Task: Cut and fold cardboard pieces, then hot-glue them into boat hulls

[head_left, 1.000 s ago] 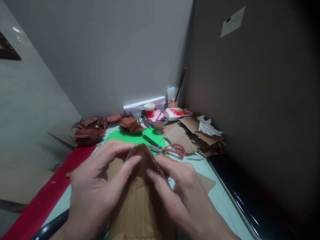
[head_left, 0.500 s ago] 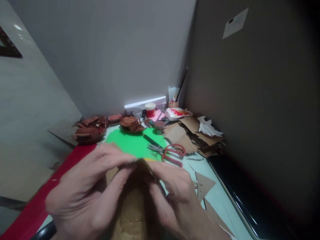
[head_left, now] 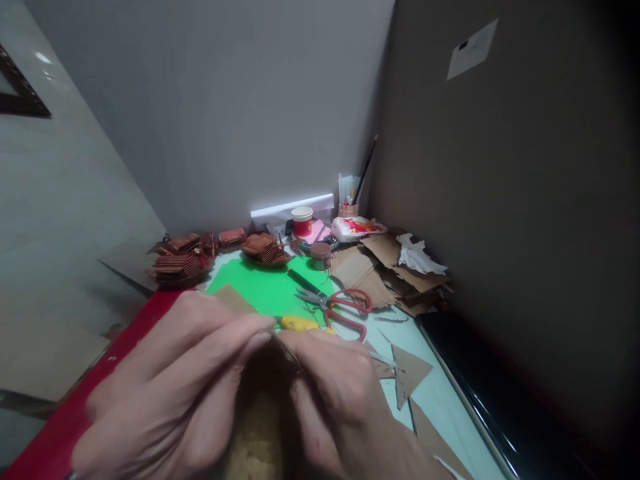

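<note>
A folded piece of brown cardboard [head_left: 256,433] is between my hands, close to the camera. My left hand [head_left: 173,380] is closed, its thumb and forefinger pinching the cardboard's upper edge. On the other side, my right hand [head_left: 345,387] also grips that edge, fingers curled with the thumb beneath. Their fingertips nearly meet at the top, and the inner side lies in shadow. Just beyond the fingers are a yellow-handled tool [head_left: 299,323] and red-handled scissors [head_left: 345,310], partly over a green sheet [head_left: 250,277].
Stacks of reddish-brown pieces [head_left: 180,263] stand at the back left. A red-and-white cup [head_left: 302,222] and a small jar [head_left: 321,255] are at the back. Cardboard scraps [head_left: 410,373] lie to the right, beside a glossy black object [head_left: 480,380].
My left hand has shifted left and down, its fingers closing nearer the right hand's. The cardboard's top edge has dropped, uncovering the yellow-handled tool.
</note>
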